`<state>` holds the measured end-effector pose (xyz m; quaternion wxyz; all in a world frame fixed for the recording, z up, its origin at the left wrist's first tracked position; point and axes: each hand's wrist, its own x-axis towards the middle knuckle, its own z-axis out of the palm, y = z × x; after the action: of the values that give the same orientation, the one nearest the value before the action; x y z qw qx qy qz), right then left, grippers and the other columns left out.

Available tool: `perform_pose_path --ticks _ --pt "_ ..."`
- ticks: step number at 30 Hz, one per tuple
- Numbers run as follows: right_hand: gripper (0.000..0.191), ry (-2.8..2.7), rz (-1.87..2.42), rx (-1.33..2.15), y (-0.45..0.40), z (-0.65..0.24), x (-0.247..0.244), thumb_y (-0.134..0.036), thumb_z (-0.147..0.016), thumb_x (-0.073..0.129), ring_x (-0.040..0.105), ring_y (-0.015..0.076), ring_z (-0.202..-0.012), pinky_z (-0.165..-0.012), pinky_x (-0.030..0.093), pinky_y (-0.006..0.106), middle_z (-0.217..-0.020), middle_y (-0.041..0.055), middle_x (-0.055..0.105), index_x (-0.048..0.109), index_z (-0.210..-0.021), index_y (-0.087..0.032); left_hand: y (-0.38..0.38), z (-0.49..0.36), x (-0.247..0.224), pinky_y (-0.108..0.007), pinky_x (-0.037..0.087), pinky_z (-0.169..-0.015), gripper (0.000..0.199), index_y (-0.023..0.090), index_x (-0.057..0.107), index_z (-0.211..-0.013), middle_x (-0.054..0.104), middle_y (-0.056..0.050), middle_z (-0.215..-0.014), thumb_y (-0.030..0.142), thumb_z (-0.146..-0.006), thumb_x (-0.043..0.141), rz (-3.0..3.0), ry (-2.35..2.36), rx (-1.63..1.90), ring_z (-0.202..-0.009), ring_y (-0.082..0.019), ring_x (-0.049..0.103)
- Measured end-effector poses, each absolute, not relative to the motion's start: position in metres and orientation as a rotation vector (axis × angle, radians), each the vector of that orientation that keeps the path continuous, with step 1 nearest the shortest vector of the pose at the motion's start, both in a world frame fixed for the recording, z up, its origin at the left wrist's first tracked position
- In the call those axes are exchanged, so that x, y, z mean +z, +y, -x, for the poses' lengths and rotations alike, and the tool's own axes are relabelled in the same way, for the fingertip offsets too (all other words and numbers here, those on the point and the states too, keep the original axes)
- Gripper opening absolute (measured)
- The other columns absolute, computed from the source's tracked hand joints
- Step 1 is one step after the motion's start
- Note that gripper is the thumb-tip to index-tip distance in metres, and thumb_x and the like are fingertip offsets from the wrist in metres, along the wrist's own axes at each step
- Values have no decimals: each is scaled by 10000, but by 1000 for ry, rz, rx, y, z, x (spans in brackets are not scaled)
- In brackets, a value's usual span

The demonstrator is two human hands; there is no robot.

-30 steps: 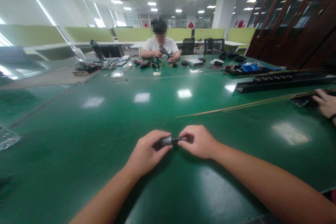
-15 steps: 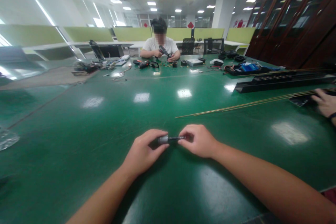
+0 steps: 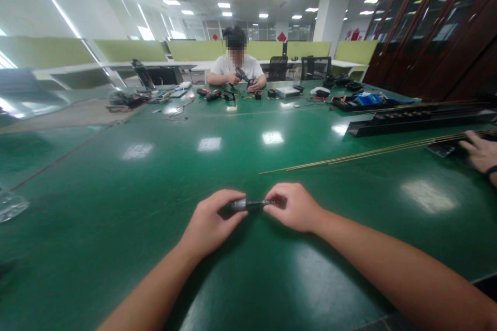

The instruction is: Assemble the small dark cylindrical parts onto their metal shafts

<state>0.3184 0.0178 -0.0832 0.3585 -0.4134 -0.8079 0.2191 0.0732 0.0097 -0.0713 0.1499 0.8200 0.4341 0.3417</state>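
Between my two hands lies a small dark tool-like object (image 3: 254,204), roughly level, with a thicker grey cylinder at its left end and a thin black shaft to the right. My left hand (image 3: 216,221) pinches the grey cylinder between thumb and fingers. The shaft's right end is gripped by the fingertips of my right hand (image 3: 293,208); that end is partly hidden. Both hands are just above the green table (image 3: 166,176), near its front.
Thin brass-coloured rods (image 3: 310,164) run toward the right. Beyond them is a long black channel (image 3: 419,121). Another person's hand (image 3: 481,151) rests at the right edge. Across the table, a person (image 3: 236,70) holds a tool among small parts.
My left hand has shifted very slightly to the left with the grey cylinder. A little more of the thin shaft shows between my hands. My right hand is nearly still.
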Motion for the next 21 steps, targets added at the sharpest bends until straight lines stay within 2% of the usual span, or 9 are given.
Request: perform_pose_path --ticks 8,13,18,21 --pt "87 -2075 1067 576 17 -319 -81 -238 -777 713 607 138 -668 -647 459 254 -764 17 680 703 -834 -173 11 -71 -68 -329 528 -853 237 224 678 -1021 700 -37 -998 330 -810 697 -2358 1336 981 -921 -197 655" --pt "79 -2100 1027 597 16 -320 -80 -226 -768 712 615 141 -675 -656 470 254 -766 20 682 693 -825 -175 13 -68 -64 -354 531 -823 309 210 678 -987 697 -57 -955 436 -781 716 -2284 1528 1098 -889 -223 645" --pt "76 -2124 995 624 14 -320 -81 -218 -756 718 610 136 -667 -644 462 244 -749 19 675 686 -808 -172 18 -67 -65 -409 523 -959 545 190 630 -1214 706 -78 -1047 524 -788 694 -1931 1620 1184 -939 -230 672" --pt "81 -2149 978 641 13 -320 -81 -227 -757 722 607 134 -658 -637 461 241 -742 20 674 688 -802 -168 22 -67 -67 -429 493 -1031 554 177 639 -1210 705 -88 -1085 529 -786 697 -1733 1574 1256 -1000 -239 673"
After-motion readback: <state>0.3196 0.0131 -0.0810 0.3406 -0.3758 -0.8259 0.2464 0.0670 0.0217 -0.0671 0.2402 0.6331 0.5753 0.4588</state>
